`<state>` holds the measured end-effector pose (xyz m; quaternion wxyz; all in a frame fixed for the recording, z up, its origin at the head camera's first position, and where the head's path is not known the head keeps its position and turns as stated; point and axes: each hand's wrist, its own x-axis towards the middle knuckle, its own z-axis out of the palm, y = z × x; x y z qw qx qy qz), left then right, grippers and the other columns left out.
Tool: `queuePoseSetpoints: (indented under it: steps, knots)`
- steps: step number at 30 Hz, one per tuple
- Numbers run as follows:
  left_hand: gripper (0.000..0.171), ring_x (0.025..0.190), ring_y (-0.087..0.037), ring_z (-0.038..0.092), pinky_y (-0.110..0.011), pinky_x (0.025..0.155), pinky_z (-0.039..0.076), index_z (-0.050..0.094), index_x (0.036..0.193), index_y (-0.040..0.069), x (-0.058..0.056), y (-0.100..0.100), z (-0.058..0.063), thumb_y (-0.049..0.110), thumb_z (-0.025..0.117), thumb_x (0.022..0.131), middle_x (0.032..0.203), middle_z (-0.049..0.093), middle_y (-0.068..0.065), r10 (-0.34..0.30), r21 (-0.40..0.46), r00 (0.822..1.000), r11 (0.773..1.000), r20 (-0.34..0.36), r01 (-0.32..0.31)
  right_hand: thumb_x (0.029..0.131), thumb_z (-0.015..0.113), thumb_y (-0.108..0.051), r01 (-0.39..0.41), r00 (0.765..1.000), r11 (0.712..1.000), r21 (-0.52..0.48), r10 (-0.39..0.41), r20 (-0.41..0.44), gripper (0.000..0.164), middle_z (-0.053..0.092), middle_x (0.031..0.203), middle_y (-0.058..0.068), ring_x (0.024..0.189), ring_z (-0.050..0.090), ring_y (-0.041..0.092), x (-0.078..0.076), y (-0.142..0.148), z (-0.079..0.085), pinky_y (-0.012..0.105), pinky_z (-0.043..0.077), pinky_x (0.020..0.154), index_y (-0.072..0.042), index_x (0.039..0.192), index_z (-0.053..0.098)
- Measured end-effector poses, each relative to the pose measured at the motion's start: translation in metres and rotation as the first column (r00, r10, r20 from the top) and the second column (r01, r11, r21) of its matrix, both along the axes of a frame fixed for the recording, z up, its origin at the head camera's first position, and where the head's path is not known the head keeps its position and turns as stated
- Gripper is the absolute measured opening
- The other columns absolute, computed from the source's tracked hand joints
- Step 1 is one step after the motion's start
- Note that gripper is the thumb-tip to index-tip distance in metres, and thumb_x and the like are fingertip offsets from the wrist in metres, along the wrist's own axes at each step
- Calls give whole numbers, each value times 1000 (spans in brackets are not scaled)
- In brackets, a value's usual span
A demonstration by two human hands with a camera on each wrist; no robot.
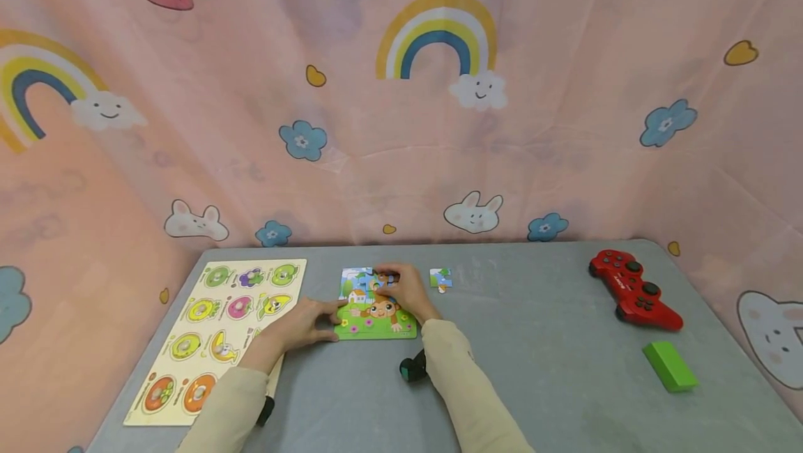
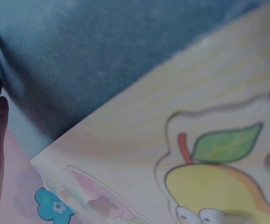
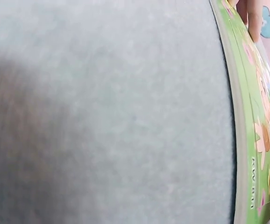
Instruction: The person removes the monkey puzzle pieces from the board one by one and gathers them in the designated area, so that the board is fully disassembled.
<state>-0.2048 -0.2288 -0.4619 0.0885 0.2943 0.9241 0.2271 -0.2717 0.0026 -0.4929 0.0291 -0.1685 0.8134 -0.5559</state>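
A jigsaw puzzle board with a cartoon monkey, a house and flowers lies on the table. My left hand rests at its left side, fingertips on the edge and thumb by the lower left corner. Over the upper part of the board, my right hand pinches a puzzle piece between fingers and thumb; the hand hides part of the picture. A loose puzzle piece lies to the right of the board. In the right wrist view the green board edge runs along the right side.
A cream fruit-picture board lies at the left, partly under my left forearm. On the right of the grey table are a red game controller and a green block. A patterned pink curtain hangs behind.
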Motion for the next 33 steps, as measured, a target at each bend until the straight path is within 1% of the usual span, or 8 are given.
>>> queuePoseSetpoints:
  steps: [3, 7, 10, 16, 20, 22, 26, 33]
  knots:
    - [55, 84, -6, 52, -31, 81, 45, 57, 131, 2, 0, -1, 1, 21, 76, 83, 93, 68, 7, 0, 9, 1000, 1000, 9, 0, 78, 75, 2, -12, 1000, 1000, 1, 12, -11, 34, 68, 109, 14, 86, 58, 24, -1, 0, 0, 29, 46, 72, 0, 111, 70]
    - [55, 85, -6, 53, -31, 81, 45, 57, 131, 2, 0, 1, 0, 21, 76, 83, 91, 67, 8, -3, 9, 1000, 1000, 4, 3, 79, 75, 2, -25, 999, 1000, -12, 24, -24, 32, 67, 112, 14, 93, 61, 24, -1, 3, -2, 30, 49, 75, 0, 111, 70]
    - [48, 93, -9, 57, -34, 86, 46, 62, 125, 5, -1, 0, -1, 22, 76, 82, 105, 70, 2, 5, 1, 1000, 1000, 4, -5, 78, 76, 0, -22, 999, 1000, -19, 22, -24, 33, 68, 112, 14, 97, 63, 26, -1, 7, -1, 33, 51, 80, -1, 110, 70]
    - [38, 99, -13, 60, -36, 88, 47, 67, 116, 8, -1, -1, -4, 22, 77, 81, 114, 68, -2, 7, 2, 1000, 1000, -16, -7, 78, 77, -5, -7, 1000, 998, -59, 8, 16, 35, 69, 109, 15, 97, 66, 28, -7, 15, 4, 33, 51, 83, -1, 112, 70]
    - [15, 114, -23, 59, -42, 94, 45, 69, 92, 15, 0, 0, -4, 20, 77, 81, 131, 59, -10, 11, 24, 1000, 1000, 8, -11, 78, 76, -2, -24, 998, 993, -119, 31, 51, 35, 69, 106, 18, 90, 68, 29, -10, 20, 6, 35, 52, 81, 2, 112, 69]
    - [11, 117, -25, 57, -43, 95, 44, 68, 87, 17, 0, 0, -3, 20, 77, 81, 134, 57, -11, 22, 29, 999, 999, 29, -23, 77, 77, -2, -31, 997, 991, -131, 40, 69, 35, 70, 105, 18, 85, 69, 29, -11, 23, 7, 35, 53, 81, 2, 112, 69]
    - [11, 116, -23, 57, -40, 93, 45, 68, 87, 17, 0, 1, -3, 20, 77, 81, 135, 56, -10, 23, 28, 999, 999, 33, -24, 76, 78, -3, -17, 993, 994, -112, 29, 112, 34, 71, 106, 14, 86, 68, 23, -13, 28, 9, 34, 52, 83, -1, 109, 71]
    - [12, 115, -23, 57, -40, 91, 45, 69, 91, 17, 1, 0, -2, 20, 76, 82, 135, 56, -9, 12, 4, 1000, 1000, 10, -12, 74, 80, -2, -31, 989, 995, -95, 45, 141, 33, 71, 106, 13, 98, 67, 23, -16, 40, 9, 34, 50, 86, 0, 106, 72]
